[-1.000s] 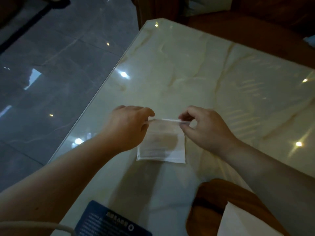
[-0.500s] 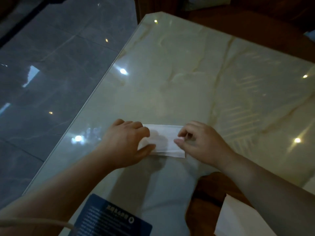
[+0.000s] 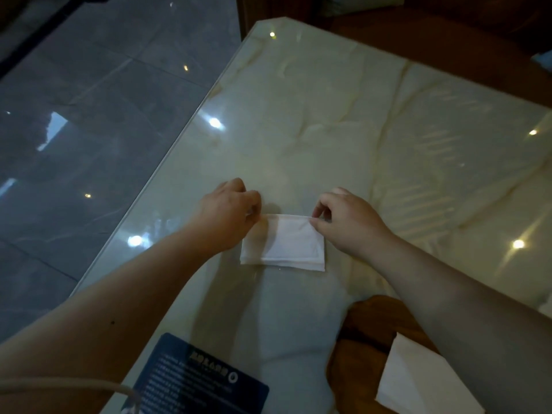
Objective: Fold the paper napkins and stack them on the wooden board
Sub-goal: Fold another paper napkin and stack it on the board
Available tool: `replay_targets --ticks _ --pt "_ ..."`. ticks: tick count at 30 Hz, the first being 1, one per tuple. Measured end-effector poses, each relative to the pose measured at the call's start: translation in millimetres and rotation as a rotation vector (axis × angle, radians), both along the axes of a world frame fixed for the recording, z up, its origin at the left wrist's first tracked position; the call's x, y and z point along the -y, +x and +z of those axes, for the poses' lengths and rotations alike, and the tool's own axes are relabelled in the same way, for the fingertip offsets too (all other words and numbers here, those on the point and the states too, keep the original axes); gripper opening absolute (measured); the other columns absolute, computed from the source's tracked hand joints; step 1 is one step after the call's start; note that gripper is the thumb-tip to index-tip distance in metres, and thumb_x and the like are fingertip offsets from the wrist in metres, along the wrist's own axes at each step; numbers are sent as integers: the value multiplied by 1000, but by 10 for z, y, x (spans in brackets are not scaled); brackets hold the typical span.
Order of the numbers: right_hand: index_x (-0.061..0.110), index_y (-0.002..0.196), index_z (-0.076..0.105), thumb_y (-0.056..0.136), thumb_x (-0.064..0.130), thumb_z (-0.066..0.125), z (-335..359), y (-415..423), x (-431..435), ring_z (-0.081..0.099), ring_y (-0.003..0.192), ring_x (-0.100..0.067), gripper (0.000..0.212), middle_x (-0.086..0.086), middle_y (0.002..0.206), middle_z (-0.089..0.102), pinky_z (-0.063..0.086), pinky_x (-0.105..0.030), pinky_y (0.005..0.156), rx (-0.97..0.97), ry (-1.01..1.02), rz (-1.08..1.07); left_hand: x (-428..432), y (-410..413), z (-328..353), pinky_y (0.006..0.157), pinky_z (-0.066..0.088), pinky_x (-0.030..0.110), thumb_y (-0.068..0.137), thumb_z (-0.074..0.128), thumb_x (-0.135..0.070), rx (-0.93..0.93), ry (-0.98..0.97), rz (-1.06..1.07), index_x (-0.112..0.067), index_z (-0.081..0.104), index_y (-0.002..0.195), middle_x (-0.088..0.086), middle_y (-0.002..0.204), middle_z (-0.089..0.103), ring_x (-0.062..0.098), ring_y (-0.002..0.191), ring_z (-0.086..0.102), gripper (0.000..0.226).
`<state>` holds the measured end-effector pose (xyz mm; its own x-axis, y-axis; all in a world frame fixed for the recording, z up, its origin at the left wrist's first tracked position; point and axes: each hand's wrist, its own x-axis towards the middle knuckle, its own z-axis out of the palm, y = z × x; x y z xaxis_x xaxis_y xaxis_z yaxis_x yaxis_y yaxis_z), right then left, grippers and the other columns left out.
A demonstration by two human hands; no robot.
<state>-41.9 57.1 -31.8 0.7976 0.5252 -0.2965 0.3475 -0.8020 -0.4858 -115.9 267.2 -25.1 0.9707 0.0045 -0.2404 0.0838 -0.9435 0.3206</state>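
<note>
A white paper napkin (image 3: 286,243) lies folded on the marble table, its far edge lifted slightly. My left hand (image 3: 227,216) pinches the napkin's far left corner. My right hand (image 3: 346,222) pinches the far right corner between thumb and fingers. A wooden board (image 3: 358,339) sits at the near right, partly hidden by my right forearm. A folded white napkin (image 3: 418,380) rests on it.
The glossy cream marble table (image 3: 358,130) extends far and right. Its left edge (image 3: 167,162) drops to a grey tiled floor. A dark blue printed card (image 3: 203,380) lies at the near edge, with a pale cord (image 3: 74,386) beside it.
Half a second ago both hands pressed the napkin flat as a narrow strip. Now they have moved away from me and hold its far edge, and the napkin shows as a larger rectangle.
</note>
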Motion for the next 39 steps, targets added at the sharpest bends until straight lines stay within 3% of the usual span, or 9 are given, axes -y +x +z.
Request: replay_targets --ticks 4,8,13,19,24,28,33,36,39 --pt "18 76 61 80 26 66 46 -92 78 59 75 -18 10 2 79 61 45 -30 65 -44 138 -107 40 -57 46 72 45 31 87 57 -26 44 -80 47 -17 64 93 2 93 58 23 89 56 12" --pt "17 72 62 79 20 70 123 -219 191 63 68 -17 11 -1 72 67 49 -31 64 -169 390 -307 146 -152 211 63 46 24 86 60 -29 27 -383 283 -23 62 88 -9 83 64 9 74 60 6" --pt "16 76 62 82 9 67 312 -395 370 58 62 -12 12 -4 68 65 49 -30 63 -209 609 -459 330 -260 391 73 58 50 83 67 -21 -5 -886 531 -20 67 80 3 74 73 28 74 68 3" --pt "18 80 62 85 10 65 528 -644 720 58 67 -13 10 -5 75 67 46 -31 64 -186 690 -584 665 -321 481 69 59 44 84 64 -4 -112 -1116 557 -3 67 84 11 75 69 25 70 66 3" --pt "21 83 63 84 17 66 621 -881 1148 63 72 -9 5 -2 82 71 48 -31 66 -138 666 -680 998 -368 512 61 59 42 85 61 -3 -227 -1178 500 -3 64 90 13 80 68 25 67 67 5" --pt "21 85 64 85 15 66 650 -1098 1500 63 73 -2 7 3 82 70 48 -22 66 -122 610 -745 1311 -436 461 50 55 35 84 62 -2 -286 -1146 456 -2 62 91 15 76 64 26 63 65 7" --pt "20 86 64 84 15 66 570 -1370 1895 66 72 -17 7 -1 80 70 56 -37 64 -169 574 -799 1695 -511 325 53 53 35 84 63 -5 -332 -1037 385 -10 64 83 10 72 66 24 62 64 6" --pt "21 84 64 83 15 68 498 -1500 2096 68 75 -21 7 -3 80 71 55 -38 66 -191 567 -802 1907 -563 288 56 56 36 84 63 -9 -358 -947 369 -14 65 83 4 73 68 21 66 67 5" --pt "23 83 64 83 17 69 383 -1601 2224 68 76 -13 8 3 79 71 54 -32 68 -232 542 -804 2039 -624 283 55 58 36 86 62 -12 -397 -908 354 -15 65 83 7 81 68 21 74 69 5"
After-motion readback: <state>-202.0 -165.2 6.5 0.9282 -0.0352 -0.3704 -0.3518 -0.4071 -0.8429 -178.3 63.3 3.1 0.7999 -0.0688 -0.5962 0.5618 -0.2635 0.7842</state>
